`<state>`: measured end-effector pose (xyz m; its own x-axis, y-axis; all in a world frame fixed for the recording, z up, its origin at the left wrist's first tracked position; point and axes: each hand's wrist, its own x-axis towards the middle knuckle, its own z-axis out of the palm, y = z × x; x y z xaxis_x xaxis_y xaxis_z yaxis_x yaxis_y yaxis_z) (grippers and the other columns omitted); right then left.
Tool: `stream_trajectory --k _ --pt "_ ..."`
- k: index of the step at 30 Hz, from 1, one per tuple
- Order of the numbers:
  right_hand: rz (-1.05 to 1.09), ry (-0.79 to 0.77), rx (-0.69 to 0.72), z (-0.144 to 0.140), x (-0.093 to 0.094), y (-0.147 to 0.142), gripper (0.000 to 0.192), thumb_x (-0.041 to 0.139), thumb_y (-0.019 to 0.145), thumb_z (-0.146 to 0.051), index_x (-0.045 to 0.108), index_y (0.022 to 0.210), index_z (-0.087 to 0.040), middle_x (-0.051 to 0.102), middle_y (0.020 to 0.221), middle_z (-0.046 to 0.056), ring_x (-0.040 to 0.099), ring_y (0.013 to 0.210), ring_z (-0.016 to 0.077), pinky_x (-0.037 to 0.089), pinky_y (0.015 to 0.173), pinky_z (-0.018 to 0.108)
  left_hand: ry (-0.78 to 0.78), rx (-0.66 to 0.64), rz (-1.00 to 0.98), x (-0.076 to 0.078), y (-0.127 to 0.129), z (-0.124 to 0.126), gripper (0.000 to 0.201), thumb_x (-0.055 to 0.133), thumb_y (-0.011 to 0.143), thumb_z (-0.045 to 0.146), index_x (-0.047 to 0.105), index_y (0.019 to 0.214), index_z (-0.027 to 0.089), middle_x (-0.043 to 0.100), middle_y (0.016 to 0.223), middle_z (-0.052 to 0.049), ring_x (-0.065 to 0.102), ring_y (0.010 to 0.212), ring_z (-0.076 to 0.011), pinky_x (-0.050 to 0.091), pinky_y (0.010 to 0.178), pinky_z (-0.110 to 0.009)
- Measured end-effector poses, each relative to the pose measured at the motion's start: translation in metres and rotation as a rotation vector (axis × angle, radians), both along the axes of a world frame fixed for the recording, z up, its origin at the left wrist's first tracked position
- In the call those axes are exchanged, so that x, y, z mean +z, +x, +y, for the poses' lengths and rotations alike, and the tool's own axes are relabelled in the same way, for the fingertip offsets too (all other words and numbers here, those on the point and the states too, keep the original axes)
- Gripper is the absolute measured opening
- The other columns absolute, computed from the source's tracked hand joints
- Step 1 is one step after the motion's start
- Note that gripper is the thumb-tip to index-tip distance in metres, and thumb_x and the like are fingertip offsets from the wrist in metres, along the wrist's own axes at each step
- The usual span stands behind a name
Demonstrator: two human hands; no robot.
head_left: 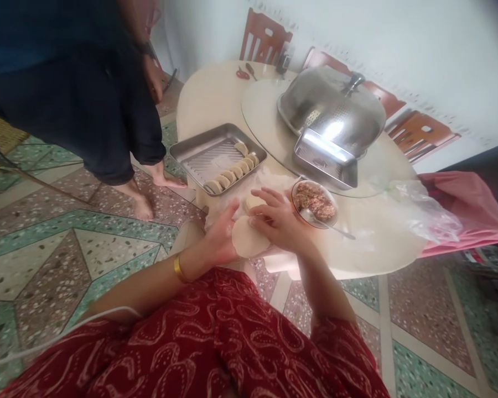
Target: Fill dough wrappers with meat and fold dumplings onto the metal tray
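Holding a round, flat dough wrapper (248, 237) just above the near edge of the round tabletop (216, 99), cupped from below in the open palm of the left hand (219, 239) so it lies flat. Pressing down on its top edge with the fingers of the right hand (276, 218), bent and narrow, holding nothing else. Just beside the right hand, close enough for an easy reach, a glass bowl (315, 202) of minced filling with a spoon (332, 226) resting in it. Farther off to the left, a metal tray (199, 146) with folded dumplings (232, 174) lined in a neat row, kept apart. Behind, a steel dome lid (332, 108). At left, another person's bare feet (149, 193) on the patterned floor.
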<state>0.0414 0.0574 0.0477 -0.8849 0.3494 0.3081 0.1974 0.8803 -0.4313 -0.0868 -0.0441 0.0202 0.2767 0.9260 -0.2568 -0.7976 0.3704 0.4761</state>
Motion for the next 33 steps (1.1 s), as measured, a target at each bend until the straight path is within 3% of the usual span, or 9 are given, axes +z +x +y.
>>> stream_trajectory --k 7,10,13,15,17,19,22,28,33 --pt "0.096 -0.137 -0.057 0.007 -0.014 -0.004 0.008 0.062 0.087 -0.023 0.068 0.081 -0.022 0.065 0.131 0.009 0.048 0.133 0.0297 0.043 0.108 0.055 -0.119 0.132 -0.382 -0.007 0.003 -0.002 0.063 0.027 0.098 0.058 0.059 0.119 0.009 0.073 0.096 -0.014 0.069 0.103 -0.0297 0.047 0.100 -0.045" --pt "0.135 -0.130 -0.121 0.010 -0.020 -0.007 0.006 0.064 0.085 -0.022 0.069 0.080 -0.023 0.067 0.128 0.009 0.050 0.130 0.0288 0.045 0.106 0.052 -0.187 0.224 -0.411 -0.006 0.006 -0.001 0.054 0.034 0.098 0.051 0.056 0.126 0.010 0.074 0.100 -0.014 0.070 0.101 -0.0291 0.046 0.102 -0.048" --pt "0.271 -0.084 -0.229 0.008 -0.023 0.010 0.010 0.061 0.086 -0.022 0.070 0.089 -0.024 0.071 0.118 0.008 0.057 0.122 0.0259 0.047 0.103 0.048 -0.244 0.273 -0.370 -0.001 0.011 0.000 0.045 0.043 0.096 0.039 0.054 0.131 0.012 0.074 0.104 -0.013 0.071 0.098 -0.0277 0.047 0.102 -0.050" --pt "0.439 -0.069 -0.390 0.004 -0.027 0.041 0.013 0.059 0.088 -0.024 0.070 0.095 -0.024 0.073 0.105 0.006 0.064 0.106 0.0227 0.050 0.096 0.044 -0.295 0.271 -0.306 0.003 0.015 0.001 0.043 0.045 0.095 0.029 0.053 0.133 0.011 0.074 0.105 -0.014 0.071 0.096 -0.0269 0.050 0.100 -0.048" --pt "0.654 -0.103 -0.657 -0.002 -0.035 0.081 0.012 0.062 0.088 -0.029 0.070 0.095 -0.024 0.071 0.089 0.003 0.066 0.086 0.0189 0.053 0.081 0.037 -0.357 0.244 -0.226 0.009 0.020 0.005 0.042 0.044 0.094 0.023 0.053 0.132 0.007 0.075 0.103 -0.015 0.072 0.093 -0.0258 0.054 0.095 -0.043" --pt "0.903 -0.199 -0.953 -0.006 -0.047 0.122 0.013 0.064 0.086 -0.034 0.068 0.089 -0.022 0.067 0.080 0.000 0.061 0.072 0.0143 0.050 0.072 0.031 -0.406 0.195 -0.160 0.013 0.027 0.011 0.042 0.043 0.094 0.021 0.055 0.130 0.002 0.075 0.100 -0.017 0.073 0.090 -0.0252 0.056 0.090 -0.038" --pt "1.102 -0.413 -1.150 -0.002 -0.067 0.167 0.023 0.069 0.080 -0.037 0.064 0.095 -0.021 0.056 0.067 -0.007 0.050 0.056 0.0076 0.044 0.061 0.024 -0.451 0.134 -0.082 0.016 0.041 0.025 0.042 0.044 0.094 0.022 0.056 0.128 0.000 0.075 0.099 -0.018 0.073 0.089 -0.0249 0.058 0.085 -0.035" --pt "0.956 -0.818 -1.009 0.036 -0.087 0.173 0.042 0.070 0.075 -0.048 0.064 0.104 -0.019 0.054 0.064 -0.006 0.048 0.053 0.0079 0.040 0.050 0.023 -0.500 0.094 0.012 0.008 0.065 0.045 0.042 0.040 0.096 0.025 0.059 0.124 0.001 0.076 0.100 -0.017 0.073 0.091 -0.0238 0.056 0.091 -0.035" --pt "0.794 -0.714 -0.975 0.055 -0.081 0.157 0.040 0.066 0.078 -0.057 0.069 0.088 -0.019 0.054 0.058 -0.005 0.045 0.049 0.0087 0.039 0.046 0.024 -0.544 0.078 0.018 0.010 0.070 0.050 0.046 0.041 0.096 0.026 0.056 0.130 -0.001 0.075 0.104 -0.018 0.072 0.096 -0.0240 0.055 0.091 -0.033"
